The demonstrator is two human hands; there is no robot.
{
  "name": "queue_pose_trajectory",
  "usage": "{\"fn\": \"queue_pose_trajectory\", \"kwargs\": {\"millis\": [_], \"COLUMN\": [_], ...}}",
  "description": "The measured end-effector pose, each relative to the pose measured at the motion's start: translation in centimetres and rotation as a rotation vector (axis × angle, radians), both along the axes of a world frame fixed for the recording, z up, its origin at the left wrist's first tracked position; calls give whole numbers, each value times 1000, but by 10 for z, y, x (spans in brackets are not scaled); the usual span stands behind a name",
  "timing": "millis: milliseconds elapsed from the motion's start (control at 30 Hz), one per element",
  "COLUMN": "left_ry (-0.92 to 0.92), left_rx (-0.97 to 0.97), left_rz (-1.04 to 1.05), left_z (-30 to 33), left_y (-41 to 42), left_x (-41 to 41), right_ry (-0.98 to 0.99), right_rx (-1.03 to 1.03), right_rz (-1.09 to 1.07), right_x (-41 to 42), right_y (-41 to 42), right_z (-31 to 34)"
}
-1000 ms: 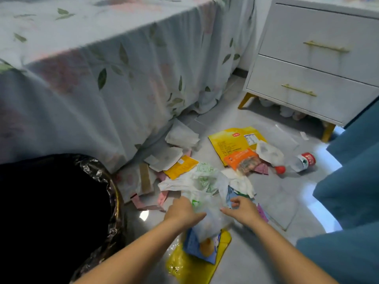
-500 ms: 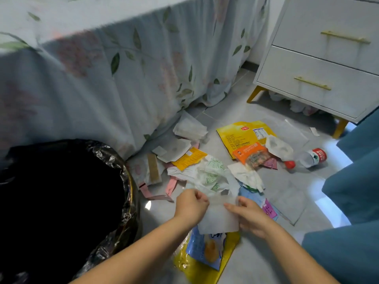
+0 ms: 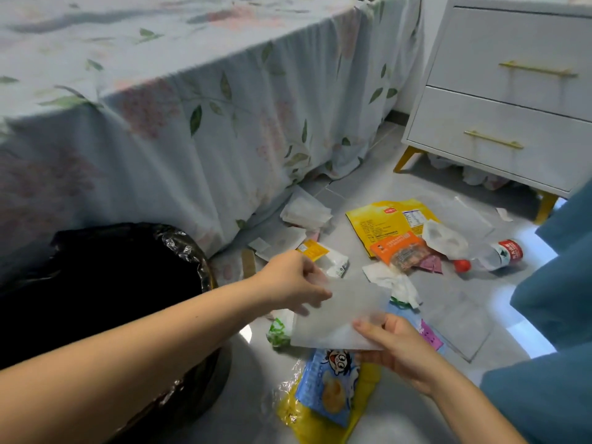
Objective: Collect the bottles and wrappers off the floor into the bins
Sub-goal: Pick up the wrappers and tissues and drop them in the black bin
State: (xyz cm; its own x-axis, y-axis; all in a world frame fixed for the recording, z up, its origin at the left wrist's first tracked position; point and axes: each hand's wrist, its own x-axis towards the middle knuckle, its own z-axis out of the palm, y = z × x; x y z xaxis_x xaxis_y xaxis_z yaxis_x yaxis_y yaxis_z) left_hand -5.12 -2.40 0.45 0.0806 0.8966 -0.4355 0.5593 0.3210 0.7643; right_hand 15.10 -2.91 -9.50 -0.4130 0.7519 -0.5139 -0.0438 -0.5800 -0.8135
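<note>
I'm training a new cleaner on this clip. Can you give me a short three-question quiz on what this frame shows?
1. True or false: both hands grip the translucent white wrapper.
2. Which side of the person is the black-lined bin on: A) left B) right?
3. What colour is the cap of the plastic bottle lying on the floor?

Key: 1 true, left hand and right hand each pinch an edge. 2 A. 3 red.
</note>
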Motion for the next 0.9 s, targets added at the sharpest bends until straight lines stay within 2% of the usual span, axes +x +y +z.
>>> {"fn": "queue_pose_trajectory", "kwargs": {"millis": [233, 467, 533, 700, 900], "left_ry": [166, 169, 246, 360, 366], "left_rx": [184, 463, 408, 81, -69], "left_rz": [-47, 153, 188, 119, 97], "left_z": [42, 107, 107, 78, 36], "left_y": [-10, -21, -27, -53, -69], "left_x": [-17, -124, -160, -208, -214], "right_ry": [-181, -445, -554, -907, -1173], "right_rx": [119, 334, 429, 704, 779], "right_rz": [-61, -170, -126, 198, 479], "right_x": [9, 24, 21, -23, -84], "right_y": [-7, 6, 11, 22, 52], "right_z": [16, 23, 25, 25, 6]}}
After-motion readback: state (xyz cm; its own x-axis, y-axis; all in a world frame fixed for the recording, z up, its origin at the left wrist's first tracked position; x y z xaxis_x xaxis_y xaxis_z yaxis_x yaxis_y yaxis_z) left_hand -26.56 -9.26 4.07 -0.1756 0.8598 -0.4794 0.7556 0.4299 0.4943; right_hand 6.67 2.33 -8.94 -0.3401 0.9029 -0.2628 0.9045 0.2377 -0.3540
